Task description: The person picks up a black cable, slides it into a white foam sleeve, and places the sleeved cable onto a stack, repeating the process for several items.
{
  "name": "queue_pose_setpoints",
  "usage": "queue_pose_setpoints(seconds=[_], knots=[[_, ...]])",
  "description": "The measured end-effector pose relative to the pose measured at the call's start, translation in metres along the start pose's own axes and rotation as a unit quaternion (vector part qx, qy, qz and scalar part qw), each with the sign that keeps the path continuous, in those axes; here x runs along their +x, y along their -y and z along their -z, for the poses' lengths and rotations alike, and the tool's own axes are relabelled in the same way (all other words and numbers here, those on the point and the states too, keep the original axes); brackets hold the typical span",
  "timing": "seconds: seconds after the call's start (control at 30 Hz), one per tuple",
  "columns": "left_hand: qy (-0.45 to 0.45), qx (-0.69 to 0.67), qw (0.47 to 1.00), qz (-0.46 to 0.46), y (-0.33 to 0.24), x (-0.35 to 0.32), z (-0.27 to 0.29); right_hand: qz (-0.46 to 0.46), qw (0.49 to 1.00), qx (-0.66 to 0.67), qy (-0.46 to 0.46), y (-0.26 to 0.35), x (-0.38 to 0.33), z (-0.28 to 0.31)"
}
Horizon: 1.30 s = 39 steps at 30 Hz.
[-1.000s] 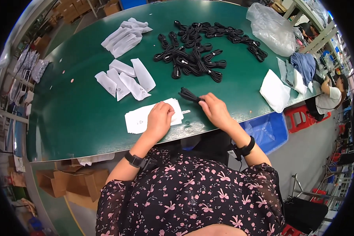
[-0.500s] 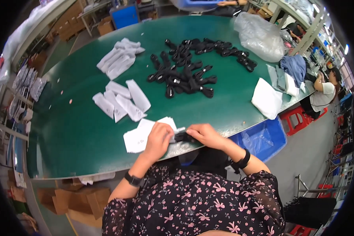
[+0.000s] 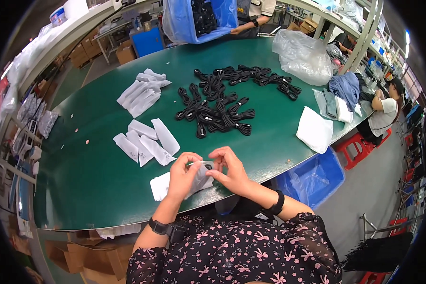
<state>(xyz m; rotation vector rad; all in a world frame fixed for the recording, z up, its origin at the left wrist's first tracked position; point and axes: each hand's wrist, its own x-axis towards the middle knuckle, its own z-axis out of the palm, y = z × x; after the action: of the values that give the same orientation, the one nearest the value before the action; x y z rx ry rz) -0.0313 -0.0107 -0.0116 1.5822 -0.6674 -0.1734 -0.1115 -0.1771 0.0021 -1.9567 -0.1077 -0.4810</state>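
Head view: one translucent grey-white sleeve (image 3: 198,182), black cable showing at its mouth, and it's between the hands! Left hand (image 3: 179,176) pinches it; right hand (image 3: 230,171) curls at the mouth, grip unclear. Below, stacked flat white sleeves (image 3: 159,186); beyond, five plump white sleeves (image 3: 156,150), and coiled black cables (image 3: 217,113) too tangled to count. Glossy green counter (image 3: 85,189); one blue plastic bin (image 3: 335,183) beside it, and across, a person (image 3: 259,12) gripping another.

A bunched blue cloth (image 3: 344,85) lies near a clear plastic bag (image 3: 304,57).
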Motion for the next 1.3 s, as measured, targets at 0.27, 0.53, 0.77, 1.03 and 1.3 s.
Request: queue_pose_setpoints(seconds=[0.27,0.53,0.77,1.03,1.3], knots=[[-0.073,-0.319,0.942,0.080,0.004,0.052,0.056,0.135,0.990,-0.043,-0.013,-0.008,0.040,0.001],[-0.324,-0.034,0.941,0.087,0.059,0.089,0.141,0.055,0.900,-0.432,-0.033,-0.099,0.100,0.045],[-0.184,0.216,0.958,-0.044,0.000,0.035,0.076,-0.033,0.948,-0.280,-0.144,-0.125,0.087,0.064],[0.032,0.366,0.920,-0.136,0.026,-0.018,-0.002,-0.121,0.990,0.060,-0.037,-0.053,0.020,0.036],[0.013,0.318,0.948,-0.007,0.027,-0.023,-0.003,0.117,0.978,-0.166,0.040,-0.032,-0.020,0.040]])
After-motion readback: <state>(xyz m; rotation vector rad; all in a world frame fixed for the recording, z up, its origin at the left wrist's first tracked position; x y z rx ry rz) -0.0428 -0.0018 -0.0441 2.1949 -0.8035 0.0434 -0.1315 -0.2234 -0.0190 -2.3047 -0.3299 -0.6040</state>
